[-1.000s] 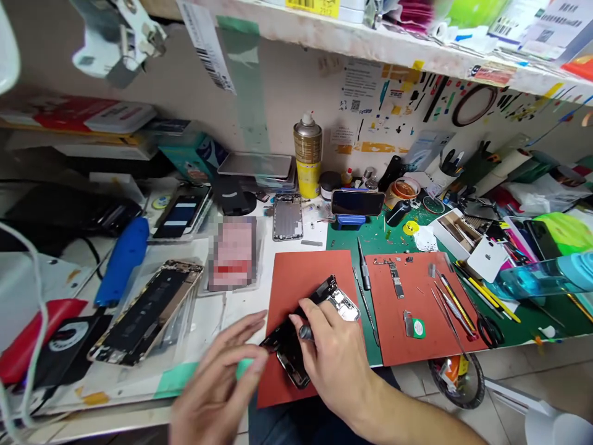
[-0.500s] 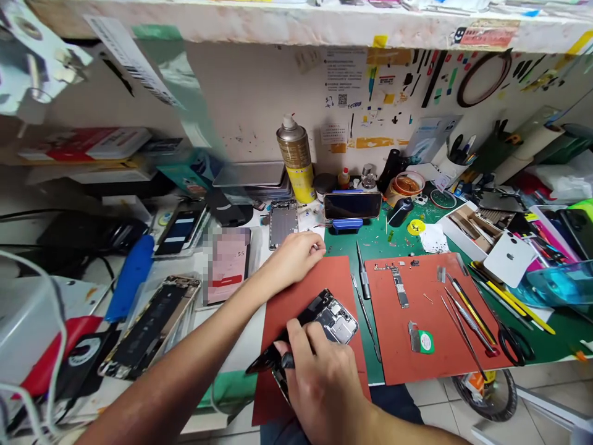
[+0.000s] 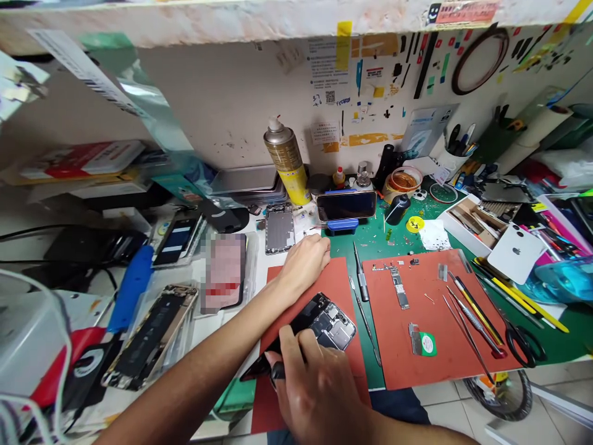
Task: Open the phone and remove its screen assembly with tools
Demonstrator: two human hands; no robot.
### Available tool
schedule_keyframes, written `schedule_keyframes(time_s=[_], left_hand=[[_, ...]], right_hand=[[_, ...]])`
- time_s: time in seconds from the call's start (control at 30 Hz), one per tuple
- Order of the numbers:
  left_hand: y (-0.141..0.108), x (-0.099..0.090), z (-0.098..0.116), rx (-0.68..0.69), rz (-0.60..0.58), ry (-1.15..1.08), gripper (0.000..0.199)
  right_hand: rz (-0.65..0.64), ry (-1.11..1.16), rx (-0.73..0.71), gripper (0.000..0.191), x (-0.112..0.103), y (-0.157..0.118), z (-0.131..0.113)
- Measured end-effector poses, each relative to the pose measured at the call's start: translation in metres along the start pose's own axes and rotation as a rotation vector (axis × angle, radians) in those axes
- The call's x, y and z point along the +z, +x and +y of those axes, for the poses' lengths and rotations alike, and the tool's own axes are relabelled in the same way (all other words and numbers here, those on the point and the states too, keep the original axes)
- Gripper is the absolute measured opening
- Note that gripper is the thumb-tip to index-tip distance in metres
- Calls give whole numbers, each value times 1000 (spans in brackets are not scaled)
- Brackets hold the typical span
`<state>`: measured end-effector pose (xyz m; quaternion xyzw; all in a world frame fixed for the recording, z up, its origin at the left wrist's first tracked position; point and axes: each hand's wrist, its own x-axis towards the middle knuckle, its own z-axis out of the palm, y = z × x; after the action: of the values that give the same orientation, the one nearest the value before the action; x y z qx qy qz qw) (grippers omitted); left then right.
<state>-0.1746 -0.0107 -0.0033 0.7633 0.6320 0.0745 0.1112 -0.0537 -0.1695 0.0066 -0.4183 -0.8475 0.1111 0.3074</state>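
An opened phone (image 3: 334,326) lies tilted on the left red mat (image 3: 273,405), its inner parts facing up. Over its lower part is my right hand (image 3: 319,377), fingers bent and closed around the phone's edge, with something dark at the thumb. The hand hides much of the phone's lower half. Beyond the phone, my left hand (image 3: 308,259) rests at the mat's upper edge, its fingers curled; whatever is under or between them is hidden. A dark screen part (image 3: 257,368) sticks out to the left of my right hand.
A right red mat (image 3: 384,358) bears a logic board (image 3: 399,287), tweezers (image 3: 467,334) and a green-labelled piece (image 3: 425,343). Between the mats lie a screwdriver (image 3: 361,275) and a metal pick (image 3: 365,321). A propped phone (image 3: 346,205) and a spray can (image 3: 288,164) stand behind; scissors (image 3: 523,346) lie right.
My left hand has shifted slightly right and down toward the phone. My right hand stays on the phone with its fingers slightly moved. The camera view has shifted a little.
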Motion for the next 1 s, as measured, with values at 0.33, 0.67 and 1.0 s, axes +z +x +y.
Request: schedule_keyframes(time_s=[0.33, 0.67, 1.0], left_hand=[[8, -23, -20, -121, -17, 159, 19], [10, -28, -17, -90, -53, 163, 21], [7, -30, -47, -98, -22, 28, 19]], right_hand=[[-24, -30, -25, 38, -2, 1, 2], [23, -27, -13, 37, -3, 2, 1], [-10, 37, -18, 44, -2, 2, 2]])
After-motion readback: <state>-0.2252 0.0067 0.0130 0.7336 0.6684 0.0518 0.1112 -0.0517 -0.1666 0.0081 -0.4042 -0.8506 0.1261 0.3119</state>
